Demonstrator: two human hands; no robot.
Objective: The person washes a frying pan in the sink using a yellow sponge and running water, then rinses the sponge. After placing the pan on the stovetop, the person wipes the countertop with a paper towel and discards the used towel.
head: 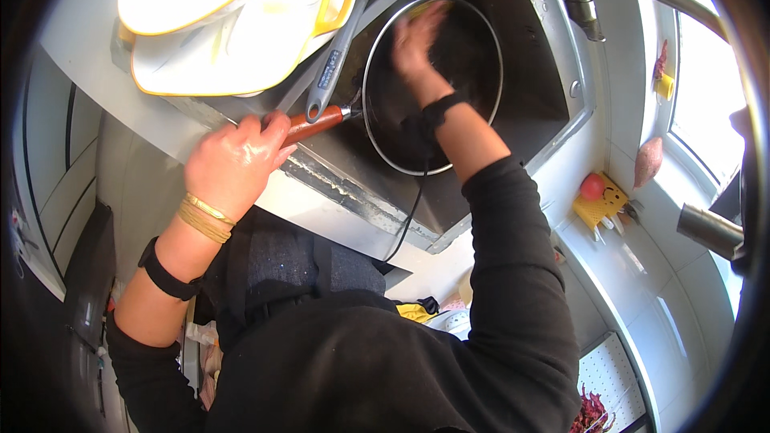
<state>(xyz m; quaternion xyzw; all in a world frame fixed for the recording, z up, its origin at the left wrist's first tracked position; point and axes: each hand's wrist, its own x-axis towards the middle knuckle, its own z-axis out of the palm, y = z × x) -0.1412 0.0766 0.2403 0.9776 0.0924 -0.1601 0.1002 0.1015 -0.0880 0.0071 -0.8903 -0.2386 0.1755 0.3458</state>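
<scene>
A dark round wok [463,72] with a bright metal rim sits in the sink basin [523,108]. My left hand [234,159] is closed around its reddish-brown wooden handle [310,126] at the front edge of the sink. Over the wok's inside is my right hand [421,39], blurred, with a bit of something yellow-green near its fingertips; whether it grips that cannot be told. A grey utensil handle [338,63] lies across the sink edge, its looped end over the wok handle.
White dishes with yellow rims [222,66] are stacked at the upper left. A metal faucet [577,3] reaches over the sink from the upper right. On the right stand a yellow holder [601,201] and a sweet potato [648,162] on the window ledge.
</scene>
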